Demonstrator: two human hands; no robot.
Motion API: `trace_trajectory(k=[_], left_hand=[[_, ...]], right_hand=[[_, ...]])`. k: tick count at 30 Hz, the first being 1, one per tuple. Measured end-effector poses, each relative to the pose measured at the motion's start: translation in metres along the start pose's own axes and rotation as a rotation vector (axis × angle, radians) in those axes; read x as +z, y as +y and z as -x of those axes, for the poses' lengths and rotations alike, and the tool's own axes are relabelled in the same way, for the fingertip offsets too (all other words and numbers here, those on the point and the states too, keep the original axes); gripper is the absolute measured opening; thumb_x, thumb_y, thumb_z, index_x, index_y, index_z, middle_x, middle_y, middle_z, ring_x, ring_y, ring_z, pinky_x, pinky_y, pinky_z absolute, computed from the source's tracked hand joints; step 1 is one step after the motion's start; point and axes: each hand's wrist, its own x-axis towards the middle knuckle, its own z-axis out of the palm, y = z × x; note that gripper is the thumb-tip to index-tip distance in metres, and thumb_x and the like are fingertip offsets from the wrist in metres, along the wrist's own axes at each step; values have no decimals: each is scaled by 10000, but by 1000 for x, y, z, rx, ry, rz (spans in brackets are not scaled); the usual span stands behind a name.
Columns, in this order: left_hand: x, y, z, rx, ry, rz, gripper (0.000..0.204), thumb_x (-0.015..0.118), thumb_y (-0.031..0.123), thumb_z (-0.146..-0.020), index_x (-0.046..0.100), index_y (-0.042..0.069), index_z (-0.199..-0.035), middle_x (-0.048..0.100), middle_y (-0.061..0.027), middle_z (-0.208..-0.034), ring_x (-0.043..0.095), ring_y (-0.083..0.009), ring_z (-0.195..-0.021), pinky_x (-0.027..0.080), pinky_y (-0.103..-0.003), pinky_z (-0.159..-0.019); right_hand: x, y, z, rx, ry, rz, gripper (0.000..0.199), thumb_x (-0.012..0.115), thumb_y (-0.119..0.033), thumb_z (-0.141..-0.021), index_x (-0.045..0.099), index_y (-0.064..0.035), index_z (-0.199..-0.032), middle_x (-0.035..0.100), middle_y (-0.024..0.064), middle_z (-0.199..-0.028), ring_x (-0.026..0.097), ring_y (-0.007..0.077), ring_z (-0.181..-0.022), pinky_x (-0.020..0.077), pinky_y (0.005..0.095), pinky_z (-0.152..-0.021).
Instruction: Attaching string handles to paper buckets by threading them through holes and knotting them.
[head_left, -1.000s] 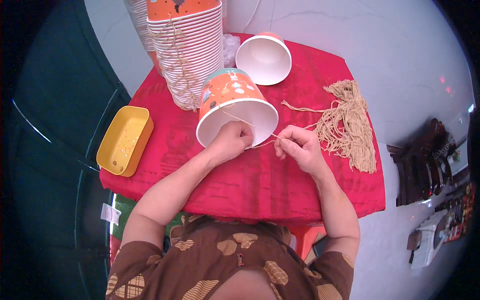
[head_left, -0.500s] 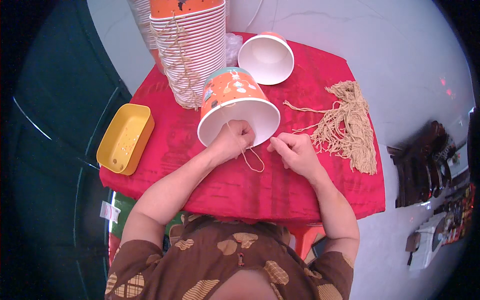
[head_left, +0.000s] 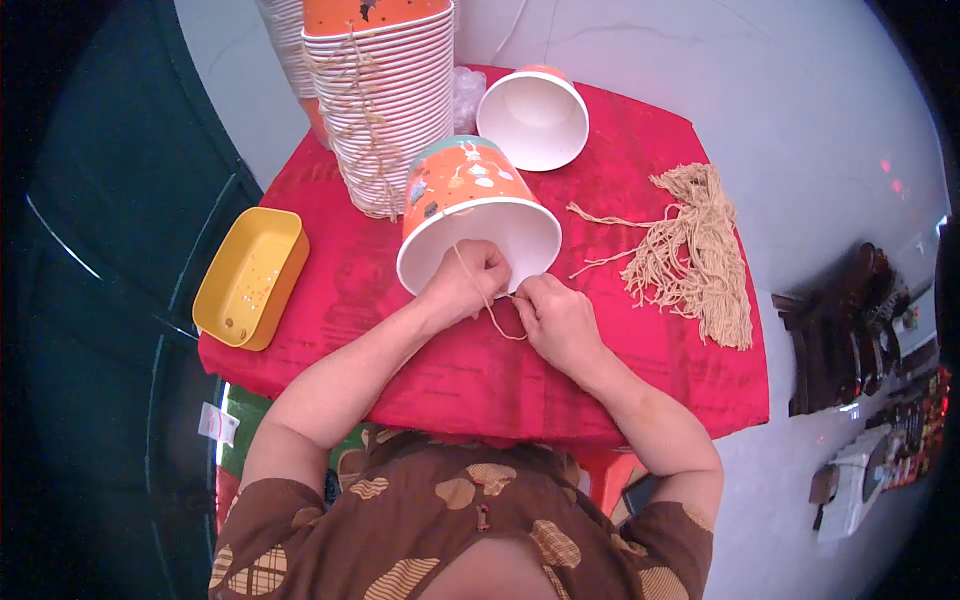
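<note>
An orange paper bucket (head_left: 470, 178) with a white inside lies on its side, its mouth toward me. My left hand (head_left: 466, 281) reaches into the mouth at the lower rim, its fingers pinched. A length of tan string (head_left: 490, 308) runs over the back of this hand and loops below it. Just outside the rim my right hand (head_left: 557, 317) is closed, thumb and finger pinching the string close to the left fingertips. The exact point where the string meets the bucket is hidden by the fingers.
A tall stack of paper buckets (head_left: 385, 110) with strings down its side stands behind left. Another bucket (head_left: 535, 118) lies behind. A bundle of tan strings (head_left: 697, 255) rests at right, a yellow tray (head_left: 275, 300) at left, all on a red cloth (head_left: 620, 390).
My right hand has moved left and slightly down to the rim, meeting the left hand at the string. The left hand and the bucket have barely moved.
</note>
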Motion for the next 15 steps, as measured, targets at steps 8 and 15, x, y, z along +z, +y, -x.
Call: trace_trajectory(k=[8, 15], left_hand=[[-2, -4, 0, -5, -51, -12, 143, 583, 124, -835, 601, -11, -790, 582, -48, -654, 519, -109, -512, 402, -267, -405], [-4, -7, 0, 38, -61, 30, 149, 553, 98, -829, 609, -32, -782, 590, -76, -628, 540, -133, -480, 421, -286, -393]], right_hand=[[3, 5, -2, 59, 50, -247, 74, 612, -77, -846, 568, -21, -864, 624, 201, -683, 642, 392, -645, 510, 486, -564], [3, 1, -4, 44, 94, -182, 85, 619, -80, -842, 588, -27, -902, 631, 201, -687, 650, 376, -639, 517, 471, -558]])
